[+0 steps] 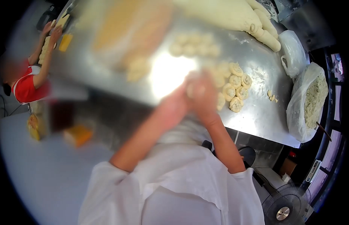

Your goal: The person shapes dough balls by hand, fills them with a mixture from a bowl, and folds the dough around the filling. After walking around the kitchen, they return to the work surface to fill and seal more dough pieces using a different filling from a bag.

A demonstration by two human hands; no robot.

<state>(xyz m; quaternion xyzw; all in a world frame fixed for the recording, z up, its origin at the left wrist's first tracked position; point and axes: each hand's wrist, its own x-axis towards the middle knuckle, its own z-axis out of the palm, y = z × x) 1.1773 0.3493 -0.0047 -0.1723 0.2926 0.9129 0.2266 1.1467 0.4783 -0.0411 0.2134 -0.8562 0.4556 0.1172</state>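
Observation:
My left hand (176,103) and my right hand (205,98) are brought together over the front edge of the metal table, closed around a pale, rounded piece of dough (191,90). A blur over this area hides the separate fingers. Just right of my hands sits a cluster of gathered, pleated dough buns (236,92), some showing filling at the top. Farther back is a blurred group of pale dough pieces (195,45).
A big dough mass (234,17) lies at the back. Right are a clear plastic bag (293,52) and an open bag of greenish filling (315,98). Small dough scraps (272,96) lie nearby. Another person in red (26,88) works far left. A fan (285,208) stands lower right.

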